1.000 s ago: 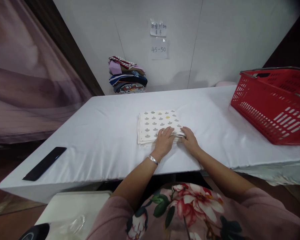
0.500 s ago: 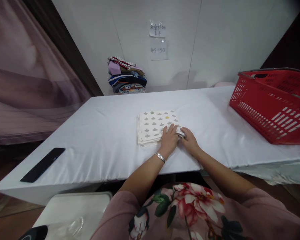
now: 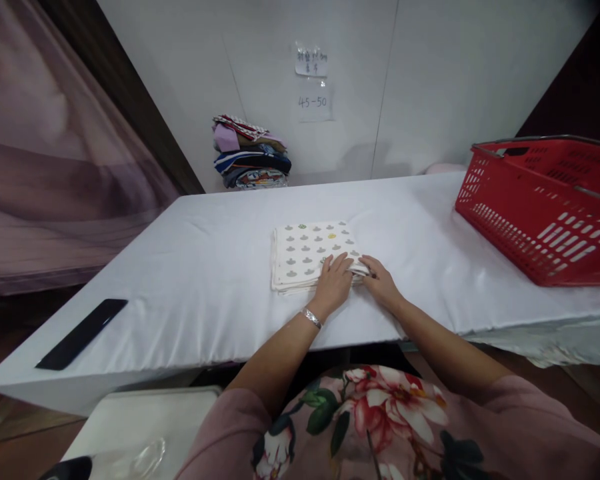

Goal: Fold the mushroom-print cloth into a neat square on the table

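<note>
Head view: On the white-draped bench point(image 3: 210, 267), the right hand point(image 3: 383, 285) pinches the near right corner of a folded cloth point(image 3: 310, 249); the left hand point(image 3: 334, 283) lies over its near edge, grip unclear. Uneven tugging could skew the layers.

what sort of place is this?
Probably an indoor textile workstation, maybe improvised: a folded patterned cloth on a white-draped table, a fabric pile beyond the table, and a paper marked "45-50" on the wall.
</note>
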Demonstrator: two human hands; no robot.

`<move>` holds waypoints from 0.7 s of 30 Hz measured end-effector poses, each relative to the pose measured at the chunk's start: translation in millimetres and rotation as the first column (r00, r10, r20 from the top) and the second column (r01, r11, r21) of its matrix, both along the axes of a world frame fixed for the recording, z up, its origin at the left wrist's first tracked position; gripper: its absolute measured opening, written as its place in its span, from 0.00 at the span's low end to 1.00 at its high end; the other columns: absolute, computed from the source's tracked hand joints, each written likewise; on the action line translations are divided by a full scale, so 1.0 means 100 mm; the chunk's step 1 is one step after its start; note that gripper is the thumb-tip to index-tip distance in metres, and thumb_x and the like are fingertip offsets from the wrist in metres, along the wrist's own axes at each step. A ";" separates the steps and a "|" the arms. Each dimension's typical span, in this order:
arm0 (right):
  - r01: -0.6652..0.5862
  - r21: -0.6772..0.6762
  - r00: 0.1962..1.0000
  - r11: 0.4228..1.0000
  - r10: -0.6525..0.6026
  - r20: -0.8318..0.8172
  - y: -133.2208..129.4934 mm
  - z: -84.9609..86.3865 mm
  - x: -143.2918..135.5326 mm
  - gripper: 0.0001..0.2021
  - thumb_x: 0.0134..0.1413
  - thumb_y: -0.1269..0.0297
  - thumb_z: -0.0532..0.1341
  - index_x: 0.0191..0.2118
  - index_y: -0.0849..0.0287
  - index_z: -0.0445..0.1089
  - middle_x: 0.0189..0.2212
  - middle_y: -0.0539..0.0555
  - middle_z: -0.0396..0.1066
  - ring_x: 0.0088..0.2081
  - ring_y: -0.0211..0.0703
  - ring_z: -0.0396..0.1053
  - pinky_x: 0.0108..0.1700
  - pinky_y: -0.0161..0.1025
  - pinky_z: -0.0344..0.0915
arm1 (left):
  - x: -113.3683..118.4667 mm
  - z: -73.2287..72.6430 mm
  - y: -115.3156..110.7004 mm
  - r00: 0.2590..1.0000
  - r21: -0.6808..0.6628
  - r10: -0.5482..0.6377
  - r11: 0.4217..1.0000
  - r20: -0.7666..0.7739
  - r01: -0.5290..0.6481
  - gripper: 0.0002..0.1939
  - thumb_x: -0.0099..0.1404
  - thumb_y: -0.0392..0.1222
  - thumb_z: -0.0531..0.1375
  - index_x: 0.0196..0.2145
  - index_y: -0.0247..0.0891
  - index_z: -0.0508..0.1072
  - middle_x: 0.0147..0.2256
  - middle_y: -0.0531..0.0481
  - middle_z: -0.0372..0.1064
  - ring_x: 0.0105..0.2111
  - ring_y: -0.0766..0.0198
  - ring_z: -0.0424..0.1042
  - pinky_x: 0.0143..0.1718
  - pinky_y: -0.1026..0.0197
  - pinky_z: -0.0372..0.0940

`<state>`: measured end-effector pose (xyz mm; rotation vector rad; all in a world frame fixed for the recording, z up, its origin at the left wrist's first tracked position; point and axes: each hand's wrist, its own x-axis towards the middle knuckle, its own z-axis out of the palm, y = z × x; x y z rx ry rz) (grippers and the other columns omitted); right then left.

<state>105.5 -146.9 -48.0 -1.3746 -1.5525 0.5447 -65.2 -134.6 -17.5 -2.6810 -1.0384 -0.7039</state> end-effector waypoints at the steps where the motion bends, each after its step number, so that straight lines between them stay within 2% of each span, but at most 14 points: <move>1: -0.008 -0.006 1.000 1.000 0.008 -0.014 0.00 0.00 0.01 0.28 0.38 0.72 0.53 0.50 0.54 0.69 0.55 0.55 0.63 0.57 0.48 0.59 0.57 0.49 0.58 | 0.02 0.00 0.00 1.000 0.002 0.004 1.000 0.000 -0.004 0.10 0.65 0.33 0.52 0.32 0.38 0.72 0.54 0.47 0.64 0.60 0.57 0.53 0.61 0.44 0.48; 11: -0.032 -0.029 0.998 0.999 0.030 -0.049 -0.01 0.01 0.02 0.30 0.37 0.73 0.53 0.51 0.55 0.69 0.56 0.55 0.62 0.58 0.48 0.58 0.60 0.50 0.53 | 0.20 -0.01 0.00 0.997 -0.014 0.060 0.998 0.039 -0.060 0.12 0.66 0.36 0.51 0.34 0.39 0.74 0.58 0.49 0.60 0.61 0.55 0.52 0.61 0.42 0.47; 15: -0.036 -0.044 0.995 0.998 0.031 -0.093 -0.01 0.01 0.02 0.28 0.38 0.72 0.53 0.51 0.56 0.69 0.56 0.55 0.62 0.58 0.48 0.57 0.61 0.49 0.52 | 0.13 -0.02 0.00 0.997 -0.086 0.043 0.996 0.064 -0.037 0.10 0.65 0.36 0.52 0.33 0.41 0.74 0.56 0.51 0.63 0.60 0.56 0.53 0.61 0.45 0.48; 21: -0.044 -0.054 0.989 0.998 0.036 -0.141 0.00 -0.02 0.02 0.27 0.39 0.71 0.54 0.50 0.56 0.70 0.56 0.56 0.61 0.58 0.47 0.58 0.59 0.48 0.54 | 0.04 -0.02 0.00 0.997 -0.100 0.010 0.995 0.074 -0.003 0.09 0.64 0.36 0.53 0.34 0.42 0.74 0.55 0.51 0.63 0.60 0.57 0.52 0.61 0.46 0.47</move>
